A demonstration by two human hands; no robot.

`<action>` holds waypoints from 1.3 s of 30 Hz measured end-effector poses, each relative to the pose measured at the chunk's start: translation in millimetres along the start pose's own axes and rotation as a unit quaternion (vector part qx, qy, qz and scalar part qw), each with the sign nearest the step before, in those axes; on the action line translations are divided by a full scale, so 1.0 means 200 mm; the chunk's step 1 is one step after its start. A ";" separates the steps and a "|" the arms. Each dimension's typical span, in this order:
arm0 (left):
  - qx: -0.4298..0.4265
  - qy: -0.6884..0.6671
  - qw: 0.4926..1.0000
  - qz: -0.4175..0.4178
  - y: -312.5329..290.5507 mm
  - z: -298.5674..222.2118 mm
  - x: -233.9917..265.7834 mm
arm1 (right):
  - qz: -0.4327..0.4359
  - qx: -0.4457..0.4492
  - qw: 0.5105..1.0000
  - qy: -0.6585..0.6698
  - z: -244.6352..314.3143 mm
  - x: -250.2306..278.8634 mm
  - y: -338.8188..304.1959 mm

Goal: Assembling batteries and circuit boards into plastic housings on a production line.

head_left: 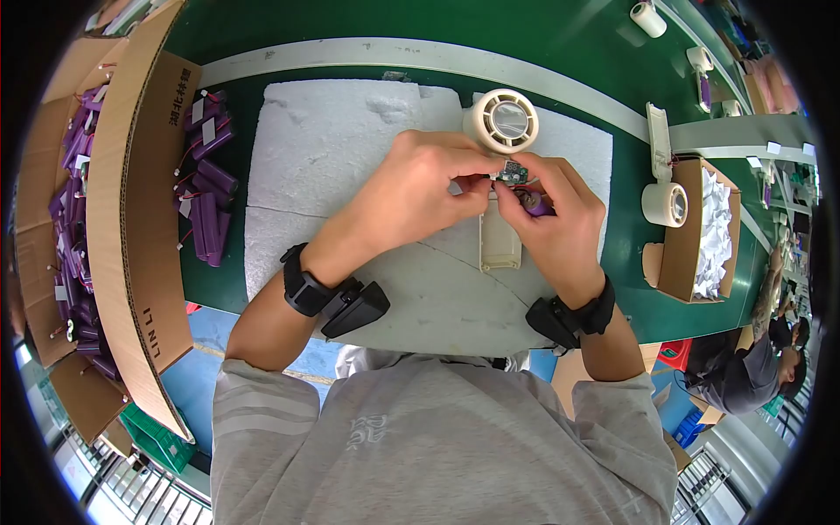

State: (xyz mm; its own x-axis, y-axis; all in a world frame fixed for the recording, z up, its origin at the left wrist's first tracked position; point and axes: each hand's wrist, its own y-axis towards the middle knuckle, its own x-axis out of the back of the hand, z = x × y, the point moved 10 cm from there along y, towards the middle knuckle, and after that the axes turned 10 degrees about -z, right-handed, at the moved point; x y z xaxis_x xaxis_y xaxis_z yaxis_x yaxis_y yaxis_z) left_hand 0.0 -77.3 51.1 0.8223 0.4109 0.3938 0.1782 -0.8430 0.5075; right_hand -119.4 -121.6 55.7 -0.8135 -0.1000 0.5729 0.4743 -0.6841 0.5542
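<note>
Holding purple cylindrical battery cell (535, 206) in right hand (560, 232), left hand (420, 188) pinching small green circuit board (511, 171), centre frame; joining unfinished, white plastic housing (500, 241) empty.

Green workbench (560, 26) with a pale grey strip (350, 52) running across it, beyond where the fingers pinch. White foam sheet (332, 166) covers the bench under and left of the grip. Far left of the grip, an open cardboard box (131, 219) full of purple cells. Right of the grip, a tape roll (665, 204) beside a smaller carton (691, 236) of white paper. Blue floor (197, 367) below the bench edge. Another person (744, 367) sits lower right. Even, bright light.
</note>
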 end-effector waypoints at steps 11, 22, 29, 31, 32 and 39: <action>-0.015 0.015 1.000 -0.007 -0.01 -0.03 -0.01 | 0.017 -0.037 0.999 0.012 -0.02 0.00 0.02; 0.169 -0.133 0.971 0.108 -0.03 0.15 -0.07 | 0.071 -0.070 0.995 0.030 -0.04 0.01 -0.03; 0.242 -0.170 0.942 0.158 -0.07 0.17 -0.13 | 0.048 -0.030 0.998 -0.001 -0.01 0.00 -0.02; 0.248 -0.169 0.941 0.158 -0.08 0.18 -0.13 | 0.040 -0.040 0.998 -0.003 -0.01 0.00 -0.02; 0.262 -0.171 0.937 0.157 -0.08 0.18 -0.13 | 0.036 -0.045 0.998 -0.005 -0.02 0.00 -0.02; 0.306 -0.195 0.920 0.148 -0.11 0.23 -0.15 | 0.038 -0.050 0.998 -0.006 -0.01 0.01 -0.02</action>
State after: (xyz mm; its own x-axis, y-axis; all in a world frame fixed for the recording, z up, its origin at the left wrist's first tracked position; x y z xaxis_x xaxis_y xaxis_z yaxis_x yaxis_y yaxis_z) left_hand -3.7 -86.2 -7.7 0.9937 0.0774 0.0805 0.0889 -0.9845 -0.1512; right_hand -122.9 -120.3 53.1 -0.7718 -0.1465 0.6188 0.4987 -0.7432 0.4461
